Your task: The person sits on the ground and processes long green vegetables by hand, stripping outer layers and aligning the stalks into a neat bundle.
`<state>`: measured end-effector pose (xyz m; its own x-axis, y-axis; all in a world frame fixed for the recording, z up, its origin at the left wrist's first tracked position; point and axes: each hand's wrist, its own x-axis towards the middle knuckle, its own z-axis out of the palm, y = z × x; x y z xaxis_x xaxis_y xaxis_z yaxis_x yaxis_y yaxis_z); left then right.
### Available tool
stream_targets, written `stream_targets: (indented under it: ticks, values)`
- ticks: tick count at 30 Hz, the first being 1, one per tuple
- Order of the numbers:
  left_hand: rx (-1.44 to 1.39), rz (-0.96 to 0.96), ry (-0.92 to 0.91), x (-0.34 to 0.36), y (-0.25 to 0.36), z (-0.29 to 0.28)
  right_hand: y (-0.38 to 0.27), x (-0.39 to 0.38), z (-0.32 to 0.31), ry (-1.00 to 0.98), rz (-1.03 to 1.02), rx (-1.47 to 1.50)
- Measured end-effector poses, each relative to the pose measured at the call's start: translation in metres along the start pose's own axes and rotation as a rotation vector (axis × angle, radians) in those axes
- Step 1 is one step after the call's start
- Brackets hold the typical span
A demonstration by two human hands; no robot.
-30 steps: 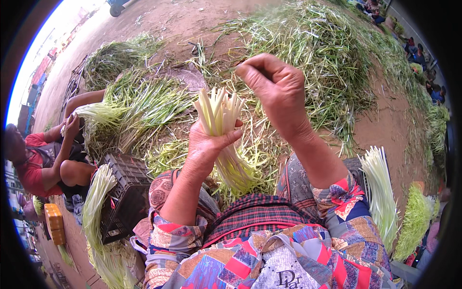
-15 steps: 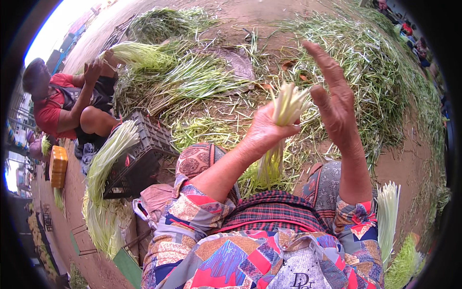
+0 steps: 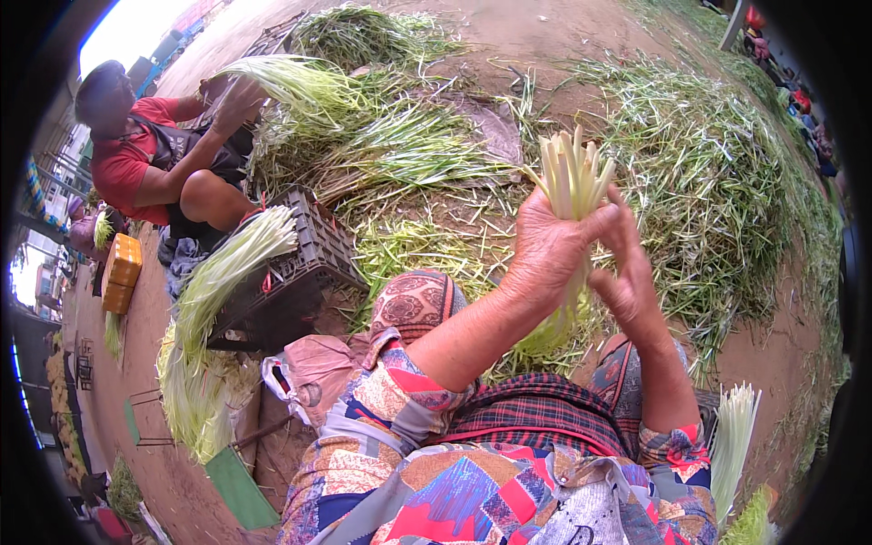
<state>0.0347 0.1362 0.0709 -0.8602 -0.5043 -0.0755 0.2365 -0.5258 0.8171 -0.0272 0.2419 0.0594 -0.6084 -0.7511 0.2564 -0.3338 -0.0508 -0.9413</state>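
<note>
My left hand (image 3: 545, 250) is closed round an upright bundle of pale trimmed stalks (image 3: 572, 168), whose cut tops poke above the fingers while the leafy lower part hangs below. Just to its right, my right hand (image 3: 627, 272) has its thumb apart from its fingers; the fingertips reach up against the bundle and are partly hidden behind the left hand. Loose yellow-green leaves (image 3: 554, 345) lie beneath both hands, between my knees.
A co-worker in red (image 3: 123, 173) at upper left handles pale stalks. A black crate (image 3: 322, 236) bears a long bundle (image 3: 236, 254). Cut leaf heaps (image 3: 690, 182) cover the ground ahead. Another bundle (image 3: 731, 436) stands at right; an orange box (image 3: 123, 272) and green board (image 3: 236, 490) lie left.
My left hand has moved rightward with the bundle. My right hand was raised, then spread, and has come lower, against the bundle. The whole view has shifted as the head turned.
</note>
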Motion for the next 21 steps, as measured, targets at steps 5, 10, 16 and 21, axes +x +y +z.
stream_targets:
  ticks: [5, 10, 16, 21]
  values:
    - [0.159, 0.053, -0.307, -0.018, 0.018, 0.021, -0.002, -0.022, -0.002, -0.057, 0.13, -0.17]
    - [1.176, 0.601, -0.149, -0.031, 0.029, 0.022, -0.001, -0.046, -0.016, -0.031, 0.159, 0.04]
    - [0.99, 1.096, -0.526, -0.023, 0.034, 0.04, -0.005, -0.065, -0.022, -0.281, 0.362, 0.323]
    - [0.765, 0.878, -0.513, -0.028, 0.022, 0.06, -0.006, -0.083, -0.027, -0.322, 0.305, 0.69]
